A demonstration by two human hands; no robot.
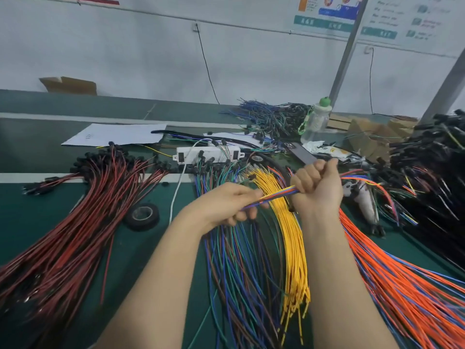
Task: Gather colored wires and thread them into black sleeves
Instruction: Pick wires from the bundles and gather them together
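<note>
While raised over the green bench [151, 248], clamps a thin bundle of coloured wires [276, 193] at two spots: left hand [226, 205] pinching the near end between curled fingers and thumb, right hand [317, 187] fisted round it farther along, loose tails trailing off rightward. Underneath, fans out in yellow wires [292, 238] and mixed blue, green and brown strands [239, 260], flanked by red-and-black wires [75, 235] and a roll of black tape [143, 215] on the left and orange wires [402, 285] on the right. Farther back, holds a white power strip [208, 153], a phone [302, 152], sheets of paper [115, 134], a clear bottle [317, 119] with green cap and, far right, a heap of black sleeves [432, 157].
</note>
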